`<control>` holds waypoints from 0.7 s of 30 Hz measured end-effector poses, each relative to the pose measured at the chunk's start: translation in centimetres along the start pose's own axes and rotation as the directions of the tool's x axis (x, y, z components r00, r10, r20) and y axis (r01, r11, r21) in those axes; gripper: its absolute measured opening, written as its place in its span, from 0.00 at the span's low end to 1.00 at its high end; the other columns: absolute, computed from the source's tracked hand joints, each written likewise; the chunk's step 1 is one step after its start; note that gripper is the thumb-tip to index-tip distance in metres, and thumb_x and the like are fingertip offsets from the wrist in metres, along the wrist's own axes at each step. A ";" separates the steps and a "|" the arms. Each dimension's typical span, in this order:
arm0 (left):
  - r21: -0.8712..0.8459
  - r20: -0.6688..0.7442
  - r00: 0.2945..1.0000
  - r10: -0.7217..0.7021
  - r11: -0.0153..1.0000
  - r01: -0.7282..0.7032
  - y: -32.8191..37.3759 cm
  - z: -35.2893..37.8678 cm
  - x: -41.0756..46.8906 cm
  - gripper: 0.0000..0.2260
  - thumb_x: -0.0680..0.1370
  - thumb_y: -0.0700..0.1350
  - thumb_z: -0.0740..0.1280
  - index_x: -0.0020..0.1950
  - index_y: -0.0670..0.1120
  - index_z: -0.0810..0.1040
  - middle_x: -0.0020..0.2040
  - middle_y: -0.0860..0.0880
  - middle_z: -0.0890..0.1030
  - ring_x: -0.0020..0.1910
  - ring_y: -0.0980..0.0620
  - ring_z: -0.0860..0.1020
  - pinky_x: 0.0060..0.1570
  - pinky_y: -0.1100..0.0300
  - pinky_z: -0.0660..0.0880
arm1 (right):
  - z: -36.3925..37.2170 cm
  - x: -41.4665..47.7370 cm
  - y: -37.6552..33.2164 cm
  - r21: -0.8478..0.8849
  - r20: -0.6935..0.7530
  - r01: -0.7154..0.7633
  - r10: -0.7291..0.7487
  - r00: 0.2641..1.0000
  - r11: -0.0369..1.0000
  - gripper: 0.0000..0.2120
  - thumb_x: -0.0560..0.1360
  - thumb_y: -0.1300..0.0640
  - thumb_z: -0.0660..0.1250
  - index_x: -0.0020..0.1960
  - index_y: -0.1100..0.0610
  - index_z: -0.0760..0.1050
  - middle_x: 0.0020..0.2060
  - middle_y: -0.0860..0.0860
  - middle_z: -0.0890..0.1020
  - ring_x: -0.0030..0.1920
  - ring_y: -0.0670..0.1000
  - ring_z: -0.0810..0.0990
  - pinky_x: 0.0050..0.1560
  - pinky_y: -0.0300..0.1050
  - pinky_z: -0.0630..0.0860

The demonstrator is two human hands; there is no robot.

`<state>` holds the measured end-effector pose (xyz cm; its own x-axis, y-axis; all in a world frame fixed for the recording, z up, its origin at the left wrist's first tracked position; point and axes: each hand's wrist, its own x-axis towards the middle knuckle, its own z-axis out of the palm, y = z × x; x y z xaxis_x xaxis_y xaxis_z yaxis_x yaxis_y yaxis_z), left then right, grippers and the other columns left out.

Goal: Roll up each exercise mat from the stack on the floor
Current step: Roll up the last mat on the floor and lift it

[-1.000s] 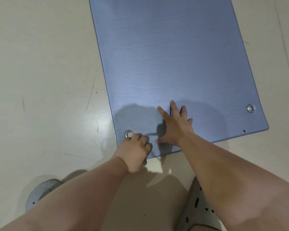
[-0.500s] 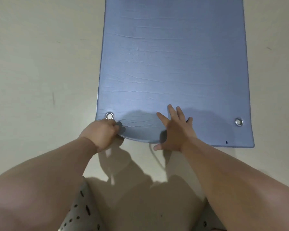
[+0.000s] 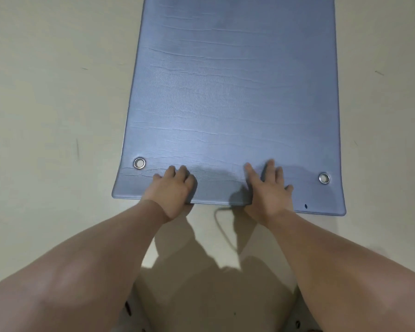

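A blue exercise mat (image 3: 237,97) lies flat on the pale floor and runs away from me past the top of the view. Two metal eyelets sit near its near corners, the left eyelet (image 3: 139,163) and the right eyelet (image 3: 324,178). My left hand (image 3: 171,189) grips the near edge, fingers curled on top and the thumb hidden under the mat. My right hand (image 3: 270,191) holds the same edge further right, fingers spread flat on the surface. The edge between my hands is lifted slightly off the floor.
Pale floor (image 3: 53,104) with a few dark scuff marks surrounds the mat on both sides. A thin cord (image 3: 222,230) lies on the floor just below the mat edge. My perforated grey shoes show at the bottom of the view.
My left hand has slid right along the near edge, away from the left eyelet. The mat now lies squarer to me, and my right hand has stayed on the edge.
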<state>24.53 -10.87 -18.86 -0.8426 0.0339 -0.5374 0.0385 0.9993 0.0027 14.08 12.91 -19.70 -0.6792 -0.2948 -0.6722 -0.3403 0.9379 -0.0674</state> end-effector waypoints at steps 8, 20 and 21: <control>0.002 0.041 0.998 -0.039 0.999 0.039 -0.1 -2.4 0.3 0.16 0.79 0.39 0.59 0.66 0.48 0.75 0.58 0.43 0.79 0.57 0.40 0.79 0.45 0.55 0.67 | -0.1 0.2 -0.3 -0.092 0.046 -0.098 0.103 0.994 0.991 0.43 0.80 0.70 0.51 0.83 0.37 0.38 0.81 0.64 0.38 0.80 0.72 0.42 0.71 0.77 0.60; -0.136 0.064 0.969 -0.239 0.960 0.246 -2.6 -2.4 -2.9 0.14 0.79 0.42 0.60 0.61 0.50 0.80 0.55 0.44 0.82 0.54 0.40 0.80 0.44 0.54 0.66 | -3.0 1.0 -3.9 0.074 0.137 0.032 -0.042 0.990 0.997 0.34 0.76 0.67 0.56 0.76 0.41 0.68 0.74 0.65 0.64 0.77 0.65 0.62 0.69 0.58 0.72; -0.143 0.080 0.965 -0.250 0.955 0.260 -2.7 -2.1 -3.3 0.16 0.78 0.41 0.61 0.63 0.51 0.81 0.55 0.44 0.82 0.54 0.41 0.80 0.44 0.54 0.68 | -3.1 0.7 -4.3 0.082 0.133 0.048 -0.059 0.989 0.995 0.30 0.74 0.68 0.57 0.70 0.45 0.74 0.69 0.64 0.69 0.73 0.64 0.68 0.64 0.55 0.75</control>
<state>26.14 -13.68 -15.33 -0.7794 -0.2189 -0.5871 -0.2591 0.9657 -0.0161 13.02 8.13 -17.64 -0.5655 -0.3223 -0.7592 -0.3180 0.9345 -0.1599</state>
